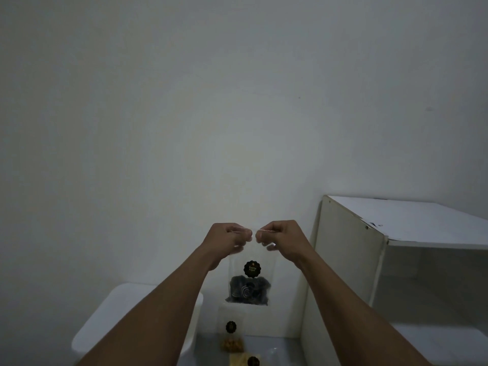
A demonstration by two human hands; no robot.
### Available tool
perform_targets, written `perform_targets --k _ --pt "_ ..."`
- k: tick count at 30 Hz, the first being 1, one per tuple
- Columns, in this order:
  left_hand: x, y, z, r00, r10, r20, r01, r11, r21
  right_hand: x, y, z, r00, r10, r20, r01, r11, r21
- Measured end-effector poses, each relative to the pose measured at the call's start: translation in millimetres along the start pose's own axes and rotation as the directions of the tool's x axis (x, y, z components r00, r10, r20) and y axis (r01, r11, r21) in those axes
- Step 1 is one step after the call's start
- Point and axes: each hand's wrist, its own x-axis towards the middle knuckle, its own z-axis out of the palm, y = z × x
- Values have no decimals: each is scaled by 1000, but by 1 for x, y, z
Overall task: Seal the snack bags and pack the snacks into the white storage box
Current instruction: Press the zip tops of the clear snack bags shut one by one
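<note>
Here both arms are raised in front of a plain wall (184, 101), and the two hands meet at the top edge of a clear snack bag (250, 280). The left hand (227, 236) pinches the left end of that edge between thumb and curled fingers (244, 235). The right hand (281, 235) pinches the right end the same way, and its fingertips lie just beside those of the left hand without clearly touching them. Both sets of fingers are curled and grasp the bag's top strip, but whether the strip is pressed closed between them cannot be told.

The bag hangs straight down from the fingers, off the counter. A round black sticker (251, 268) sits on its front a little below the fingers, and dark snacks (249, 290) fill the bottom of the bag.

Well below the fingers, a second bag (231, 331) with a similar sticker and yellowish snacks stands on the grey counter (277, 350). A third bag (248, 361) lies nearer still to the person, cut off by the lower edge of the view.

Below and to the left of the fingers, partly hidden behind the left forearm, stands the white storage box (105, 320) with its rounded lid on. Right of the fingers and a little lower is a white cabinet (396, 225), whose side panel faces the hanging bag.
</note>
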Motion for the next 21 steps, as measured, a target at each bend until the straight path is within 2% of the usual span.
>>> perform_targets --k 3,6,12,17,21 --pt "5 1 0 993 81 -90 -76 995 60 -2 2 3 999 27 -34 -22 990 136" --pt "9 -2 -4 990 82 -117 -79 997 28 -4 4 1 997 70 -31 -62 971 230" --pt "8 -2 -7 998 12 -57 -21 989 -149 -3 3 -6 994 31 -108 -15 989 146" --pt "15 -2 -7 983 64 -170 -88 987 -138 -1 4 -6 997 60 -56 -52 989 136" --pt "13 -1 -4 993 58 -101 -68 993 -100 3 1 -3 999 34 -32 -33 998 54"
